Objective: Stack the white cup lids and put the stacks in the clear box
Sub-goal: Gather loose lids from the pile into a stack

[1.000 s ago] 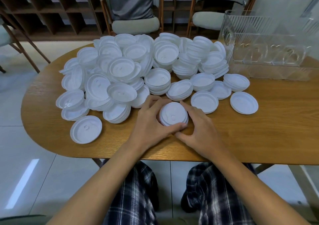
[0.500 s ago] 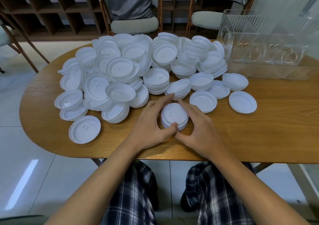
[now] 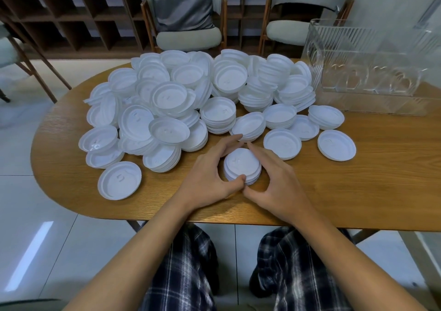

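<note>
From the head view, my two hands cup one short stack point(image 3: 242, 165) of white lids, which sits on the table point(image 3: 358, 186). My left hand point(image 3: 210, 174) curls round its left side with the thumb pressed on the near edge. My right hand point(image 3: 279, 184) curls round its right side, thumb tucked by the near edge just under the left thumb. I cannot count the stack's lids exactly; it looks like a few.

Just past my fingertips lies the big pile point(image 3: 179, 95) of lids, loose ones and short stacks mixed, far too many to count. Its nearest tilted stack almost touches my left index finger. One lone lid point(image 3: 120, 180) lies left of my left hand. Another lid point(image 3: 336, 144) lies right of my right fingers, well apart from them.

The one clear box point(image 3: 358, 48) stands far right, beyond my right fingers, past the pile's right edge.

Two chairs point(image 3: 188, 24) stand behind the table, with a shelf point(image 3: 71, 12) to their left.
</note>
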### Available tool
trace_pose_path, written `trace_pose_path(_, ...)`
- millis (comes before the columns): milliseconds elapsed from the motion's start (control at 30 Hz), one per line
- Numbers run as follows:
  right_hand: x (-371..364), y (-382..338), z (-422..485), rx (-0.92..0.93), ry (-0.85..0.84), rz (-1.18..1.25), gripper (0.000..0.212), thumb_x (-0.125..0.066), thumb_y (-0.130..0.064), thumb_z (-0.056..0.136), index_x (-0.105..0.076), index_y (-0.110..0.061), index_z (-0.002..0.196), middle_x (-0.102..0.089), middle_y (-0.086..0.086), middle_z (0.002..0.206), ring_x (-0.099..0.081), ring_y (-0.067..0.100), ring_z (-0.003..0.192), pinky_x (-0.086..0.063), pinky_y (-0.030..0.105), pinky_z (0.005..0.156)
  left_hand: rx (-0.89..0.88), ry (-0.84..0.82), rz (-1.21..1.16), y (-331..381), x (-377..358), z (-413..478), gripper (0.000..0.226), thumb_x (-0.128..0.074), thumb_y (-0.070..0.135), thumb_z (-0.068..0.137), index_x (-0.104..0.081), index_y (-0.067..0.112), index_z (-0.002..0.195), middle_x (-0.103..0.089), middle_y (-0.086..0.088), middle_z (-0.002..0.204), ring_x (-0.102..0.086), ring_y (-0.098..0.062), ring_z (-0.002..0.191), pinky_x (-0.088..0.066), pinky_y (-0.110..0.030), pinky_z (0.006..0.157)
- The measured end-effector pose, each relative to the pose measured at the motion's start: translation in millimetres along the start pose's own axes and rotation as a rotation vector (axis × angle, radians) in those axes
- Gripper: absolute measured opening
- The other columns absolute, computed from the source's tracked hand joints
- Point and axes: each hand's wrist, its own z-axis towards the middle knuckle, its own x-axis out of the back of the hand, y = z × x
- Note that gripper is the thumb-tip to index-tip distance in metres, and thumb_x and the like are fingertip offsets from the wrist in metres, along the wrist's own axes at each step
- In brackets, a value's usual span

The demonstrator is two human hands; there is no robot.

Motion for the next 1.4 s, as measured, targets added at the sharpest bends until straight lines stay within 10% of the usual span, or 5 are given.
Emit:
trace_pose_path(700,8,6,-5,0.002,-0.05,-0.152,0.083,-0.078,-0.045,0.089,-0.044,-0.012,0.157,-0.045,-0.005,0.159,-0.038,0.007,0.145,-0.025,0.014,0.118,-0.089,0.001,0.129,-6,-1,-2,0.062,-0.078,0.038,0.092,-0.055,0.023,0.147,-0.064,0.014,0.14,-0.057,0.002,0.13,-0.047,-0.024,0.109)
trace_pose_path(1133,20,18,-18,-0.056,0.058,-0.131,0.078,-0.083,-0.045,0.085,-0.052,-0.019,0.152,-0.048,-0.01,0.153,-0.039,0.004,0.144,-0.03,0.017,0.118,-0.219,0.276,0.34,-8,-33,61,0.033,-0.071,0.016,0.098,-0.071,0.015,0.131,-0.075,-0.002,0.117,-0.07,-0.017,0.106,-0.058,-0.041,0.09)
trace_pose_path(1400,22,18,-16,-0.113,0.074,-0.1,0.081,-0.082,-0.046,0.086,-0.047,-0.022,0.155,-0.052,-0.009,0.15,-0.042,0.005,0.142,-0.035,0.024,0.116,-0.176,0.362,0.15,-2,-21,54,0.034,-0.084,0.016,0.088,-0.075,0.013,0.12,-0.069,0.005,0.099,-0.061,-0.003,0.092,-0.047,-0.011,0.085)
